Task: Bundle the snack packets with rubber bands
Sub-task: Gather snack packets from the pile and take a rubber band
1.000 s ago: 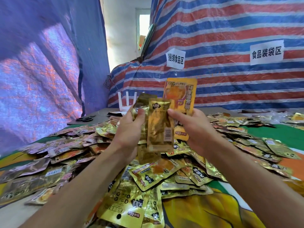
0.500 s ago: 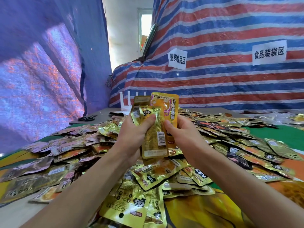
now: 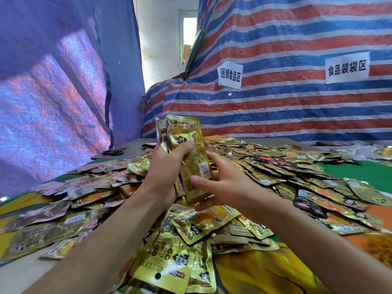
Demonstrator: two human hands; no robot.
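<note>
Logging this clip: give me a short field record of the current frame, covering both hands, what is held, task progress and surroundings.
left hand: grips the upright stack of gold foil snack packets around its middle
right hand: holds the stack's lower end, thumb in front, fingers beneath
below: heap of loose foil packets
rubber band: none visible on the stack
surroundings: black scissors on the grey tabletop; white paper signs on the striped tarpaulin
</note>
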